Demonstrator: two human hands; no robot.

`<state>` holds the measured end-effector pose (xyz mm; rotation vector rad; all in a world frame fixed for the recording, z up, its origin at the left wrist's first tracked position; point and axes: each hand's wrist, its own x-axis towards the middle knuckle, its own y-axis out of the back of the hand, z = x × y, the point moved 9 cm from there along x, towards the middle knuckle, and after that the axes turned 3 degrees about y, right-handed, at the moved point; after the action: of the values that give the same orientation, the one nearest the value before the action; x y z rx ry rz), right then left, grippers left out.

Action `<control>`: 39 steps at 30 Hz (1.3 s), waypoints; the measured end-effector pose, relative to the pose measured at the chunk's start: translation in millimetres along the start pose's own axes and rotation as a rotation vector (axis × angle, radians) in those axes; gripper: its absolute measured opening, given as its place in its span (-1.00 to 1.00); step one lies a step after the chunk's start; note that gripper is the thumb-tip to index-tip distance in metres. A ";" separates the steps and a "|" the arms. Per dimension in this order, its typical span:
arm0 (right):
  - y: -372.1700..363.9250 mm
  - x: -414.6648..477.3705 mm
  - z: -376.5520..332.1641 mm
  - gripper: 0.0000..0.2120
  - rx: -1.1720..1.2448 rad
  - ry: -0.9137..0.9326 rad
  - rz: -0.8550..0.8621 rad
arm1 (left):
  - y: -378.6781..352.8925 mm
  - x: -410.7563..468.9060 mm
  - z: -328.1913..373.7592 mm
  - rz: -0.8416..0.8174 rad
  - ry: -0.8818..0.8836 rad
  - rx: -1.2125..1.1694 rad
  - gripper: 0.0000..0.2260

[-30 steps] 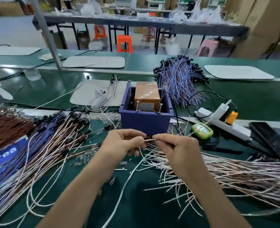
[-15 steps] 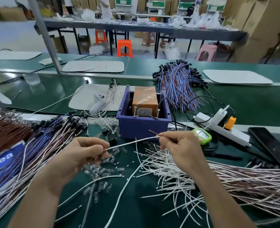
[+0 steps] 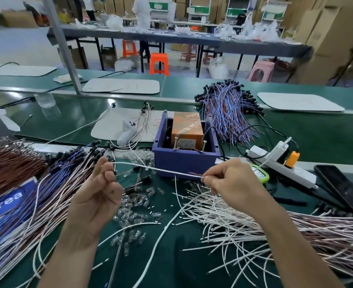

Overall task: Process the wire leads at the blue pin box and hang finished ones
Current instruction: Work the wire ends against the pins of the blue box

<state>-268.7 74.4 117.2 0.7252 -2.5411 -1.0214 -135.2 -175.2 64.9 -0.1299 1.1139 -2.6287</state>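
A white wire lead (image 3: 150, 168) stretches level between my two hands, just in front of the blue pin box (image 3: 185, 160). My left hand (image 3: 97, 196) is raised palm-up, its fingertips pinching the lead's left end. My right hand (image 3: 228, 181) pinches the lead's right end, where bare reddish strands stick out. The box holds an orange block (image 3: 187, 129) and two upright metal pins (image 3: 176, 140). A heap of white and pink leads (image 3: 254, 225) lies under my right forearm.
Bundles of blue, pink and brown leads with black caps (image 3: 26, 183) cover the left of the green bench. Small clear glass parts (image 3: 134, 204) are scattered between my hands. A power strip (image 3: 279, 163), green timer (image 3: 259, 173) and phone (image 3: 341, 186) lie right. Blue-purple wires (image 3: 229, 109) lie behind the box.
My hands were together at the box front a second ago. They have drawn apart, the left hand moving left and up, and the lead now spans between them.
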 end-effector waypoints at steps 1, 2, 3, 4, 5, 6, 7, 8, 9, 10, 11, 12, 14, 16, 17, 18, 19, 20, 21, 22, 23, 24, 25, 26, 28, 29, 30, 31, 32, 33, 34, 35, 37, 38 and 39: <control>-2.5 -0.3 0.6 -0.83 -0.049 -0.006 -0.033 | -4.6 -0.5 -0.4 -0.005 -0.009 0.007 -0.70; -2.4 -0.6 2.0 -0.86 -0.101 -0.013 -0.042 | -3.9 3.6 -1.5 -0.019 -0.038 -0.033 -0.78; 0.4 -1.2 3.7 -0.87 -0.139 -0.020 -0.024 | -12.2 3.9 -0.4 -0.033 -0.044 -0.087 -0.91; 5.3 -2.0 5.2 -0.88 -0.151 -0.025 0.015 | -12.6 6.0 -1.0 -0.018 -0.063 -0.113 -0.92; 11.4 -3.6 6.5 -0.88 -0.135 -0.027 0.071 | -12.8 7.1 -1.5 0.028 -0.062 -0.084 -0.81; 18.5 -5.3 8.0 -0.86 -0.084 -0.030 0.140 | -8.5 9.8 -2.0 0.080 -0.063 -0.022 -0.77; 26.1 -7.4 10.2 -0.82 0.001 -0.034 0.220 | -11.1 9.6 -0.9 0.114 -0.057 0.045 -0.78; 33.8 -10.1 13.2 -0.78 0.111 -0.043 0.310 | -11.3 10.0 -0.3 0.142 -0.052 0.117 -0.80; 41.0 -13.1 16.7 -0.74 0.228 -0.054 0.405 | -12.1 9.4 0.8 0.166 -0.043 0.186 -0.83; 47.3 -16.5 20.8 -0.72 0.343 -0.067 0.502 | -10.2 9.8 1.4 0.194 -0.044 0.263 -0.85; 53.0 -19.8 24.5 -0.71 0.444 -0.077 0.594 | -9.1 8.7 3.1 0.227 -0.051 0.338 -0.87; 59.0 -23.6 27.0 -0.71 0.520 -0.079 0.681 | -5.8 8.2 3.9 0.253 -0.061 0.394 -0.86; 71.0 -30.4 21.5 -0.73 0.539 -0.026 0.779 | -6.3 6.2 6.6 0.273 -0.090 0.507 -0.78; 68.6 -29.5 -3.5 -0.78 0.428 0.114 0.663 | -18.8 4.7 4.9 0.195 -0.102 0.664 -0.70; 57.0 -26.2 -17.8 -0.81 0.368 0.174 0.532 | -27.8 4.6 1.4 0.135 -0.094 0.721 -0.72; 40.2 -22.3 -28.8 -0.84 0.327 0.204 0.398 | -36.5 4.7 -3.2 0.076 -0.081 0.752 -0.75; 22.1 -18.7 -36.4 -0.85 0.308 0.212 0.286 | -46.8 4.6 -8.7 0.020 -0.064 0.755 -0.77; 5.1 -16.0 -42.4 -0.85 0.324 0.204 0.201 | -56.8 5.6 -15.3 -0.034 -0.045 0.736 -0.80; -10.7 -14.1 -48.6 -0.86 0.370 0.199 0.135 | -67.5 6.7 -21.7 -0.082 -0.030 0.702 -0.84; -24.5 -13.4 -54.7 -0.84 0.440 0.204 0.085 | -76.7 7.6 -27.2 -0.117 -0.023 0.657 -0.89; -35.2 -13.6 -59.6 -0.81 0.513 0.215 0.057 | -84.4 7.8 -31.8 -0.139 -0.019 0.601 -0.92; -43.2 -14.3 -61.8 -0.78 0.574 0.220 0.047 | -88.3 8.3 -35.3 -0.142 -0.022 0.541 -0.88; -48.6 -14.8 -61.2 -0.78 0.599 0.217 0.048 | -89.9 8.5 -37.7 -0.137 -0.022 0.486 -0.84; -51.9 -15.4 -58.7 -0.78 0.601 0.208 0.055 | -89.9 8.1 -38.9 -0.128 -0.021 0.445 -0.81; -55.2 -16.0 -51.4 -0.77 0.563 0.189 0.057 | -86.4 5.6 -37.5 -0.097 -0.029 0.380 -0.81; -55.4 -15.6 -48.0 -0.79 0.529 0.177 0.048 | -81.7 5.1 -35.6 -0.065 -0.041 0.357 -0.81; -54.9 -14.9 -45.6 -0.80 0.490 0.165 0.037 | -75.2 5.2 -33.5 -0.023 -0.056 0.346 -0.82; -54.2 -13.8 -43.4 -0.81 0.451 0.153 0.028 | -69.5 4.9 -31.7 0.019 -0.066 0.350 -0.82; -53.6 -12.6 -41.7 -0.81 0.422 0.141 0.022 | -63.8 4.8 -31.6 0.054 -0.072 0.359 -0.78; -53.2 -10.9 -40.1 -0.81 0.408 0.128 0.023 | -59.2 4.8 -33.1 0.083 -0.070 0.359 -0.72; -52.5 -9.0 -38.1 -0.82 0.409 0.111 0.033 | -55.5 4.7 -35.7 0.110 -0.063 0.339 -0.69; -51.7 -7.3 -36.0 -0.82 0.428 0.093 0.048 | -53.4 4.6 -38.8 0.135 -0.051 0.308 -0.71; -50.5 -4.5 -33.9 -0.81 0.519 0.055 0.073 | -52.6 4.4 -45.3 0.149 -0.023 0.288 -0.78; -51.0 -3.4 -33.5 -0.81 0.573 0.037 0.077 | -54.2 4.5 -47.7 0.137 -0.018 0.326 -0.77; -52.4 -2.3 -33.2 -0.81 0.618 0.021 0.072 | -58.2 4.3 -49.0 0.118 -0.015 0.377 -0.76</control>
<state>-234.1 25.0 103.0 0.7725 -2.8502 -0.1837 -161.6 -104.1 72.2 -0.0058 0.5843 -2.6691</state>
